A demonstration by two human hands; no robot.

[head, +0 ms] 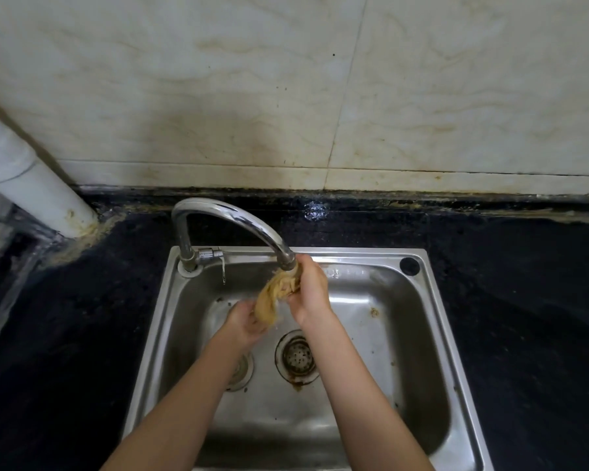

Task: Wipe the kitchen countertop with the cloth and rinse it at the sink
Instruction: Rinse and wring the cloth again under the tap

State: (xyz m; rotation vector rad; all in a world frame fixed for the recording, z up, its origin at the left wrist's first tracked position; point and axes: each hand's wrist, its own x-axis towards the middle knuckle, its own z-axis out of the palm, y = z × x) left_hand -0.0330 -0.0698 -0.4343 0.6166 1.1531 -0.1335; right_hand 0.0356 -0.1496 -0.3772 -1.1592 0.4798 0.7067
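Observation:
A wet, bunched yellow-brown cloth [275, 298] hangs over the steel sink [419, 334], right under the spout of the curved chrome tap [238, 222]. My right hand [312, 294] grips the cloth's upper end just below the spout. My left hand [245, 321] holds its lower end, lower and to the left. The cloth is stretched between the two hands. Whether water runs from the spout is hard to tell. The black countertop [524, 300] surrounds the sink and looks wet and shiny near the back wall.
The sink has a round drain strainer [297, 356] with rusty grime around it. A white pipe [24, 178] rises at the back left corner. Stained pale wall tiles [286, 96] stand behind the counter. The tap's small lever [215, 254] points right.

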